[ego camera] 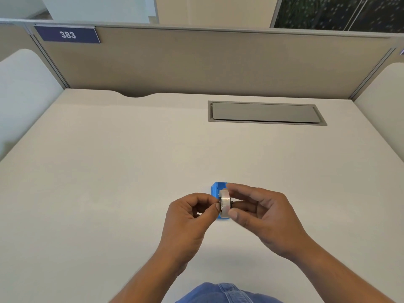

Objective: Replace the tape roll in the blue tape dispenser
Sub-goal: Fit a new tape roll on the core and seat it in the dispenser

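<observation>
Fingers (219, 206) of our left hand (188, 219) pinch in tight at the left face of the tape roll (225, 203), thumb and forefinger closed on what looks like a dark hub at its centre (too small for us to say more than that). Our right hand (262, 215) comes in from the other side, forefinger stretched over the top of the roll and thumb pressed under its lower right edge, the other fingers loosely curled behind. So both hands are gripping the one roll between them, held up off the table (109, 171), with both forearms angling in from the bottom of the view and meeting in the middle.

We see the roll edge-on, standing upright, a pale, whitish translucent band with a dark stub poking out on the right side toward our right palm. Directly behind and below it sits the blue tape dispenser (216, 189) on the table; only its far end and a sliver near our left thumb show, the rest is covered by the roll and our hands. We cannot tell whether the roll touches the dispenser.

Farther back on the table lies a grey hatch cover (264, 112), and on the partition wall a blue sign (67, 35) reads 383.
</observation>
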Available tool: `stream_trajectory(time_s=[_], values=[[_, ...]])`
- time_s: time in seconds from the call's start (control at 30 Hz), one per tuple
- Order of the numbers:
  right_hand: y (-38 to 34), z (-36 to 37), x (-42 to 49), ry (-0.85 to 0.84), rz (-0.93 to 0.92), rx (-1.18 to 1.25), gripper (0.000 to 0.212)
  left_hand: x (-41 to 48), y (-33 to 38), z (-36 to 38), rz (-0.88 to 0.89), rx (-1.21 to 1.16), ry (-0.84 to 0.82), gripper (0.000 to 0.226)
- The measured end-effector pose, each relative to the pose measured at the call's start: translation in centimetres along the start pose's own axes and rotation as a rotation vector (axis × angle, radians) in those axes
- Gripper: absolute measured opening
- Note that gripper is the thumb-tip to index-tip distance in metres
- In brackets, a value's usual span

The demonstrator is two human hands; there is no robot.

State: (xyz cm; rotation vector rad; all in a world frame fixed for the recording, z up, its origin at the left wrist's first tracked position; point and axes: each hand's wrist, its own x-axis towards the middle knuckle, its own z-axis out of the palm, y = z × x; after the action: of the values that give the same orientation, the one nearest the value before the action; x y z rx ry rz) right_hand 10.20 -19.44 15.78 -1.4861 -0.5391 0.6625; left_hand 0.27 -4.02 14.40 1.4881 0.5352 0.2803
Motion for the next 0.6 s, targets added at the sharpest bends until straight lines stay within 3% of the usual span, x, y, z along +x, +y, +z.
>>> stream_trajectory(time_s=[0.17, 0.43, 0.6], values=[[0.6, -0.7, 1.0, 0.040, -0.022, -0.221, 0.028, 1.1, -0.4, -0.1, 0.000, 0.071, -0.015, 0.015], [2.1, -1.8, 3.4, 0.053, -0.027, -0.377, 0.026, 3.8, -1.7, 0.1, -0.025, 0.133, -0.062, 0.012], [3.9, -2.7, 5.8, 0.052, -0.045, -0.578, 0.026, 6.4, -3.0, 0.2, -0.011, 0.330, -0.044, 0.012]])
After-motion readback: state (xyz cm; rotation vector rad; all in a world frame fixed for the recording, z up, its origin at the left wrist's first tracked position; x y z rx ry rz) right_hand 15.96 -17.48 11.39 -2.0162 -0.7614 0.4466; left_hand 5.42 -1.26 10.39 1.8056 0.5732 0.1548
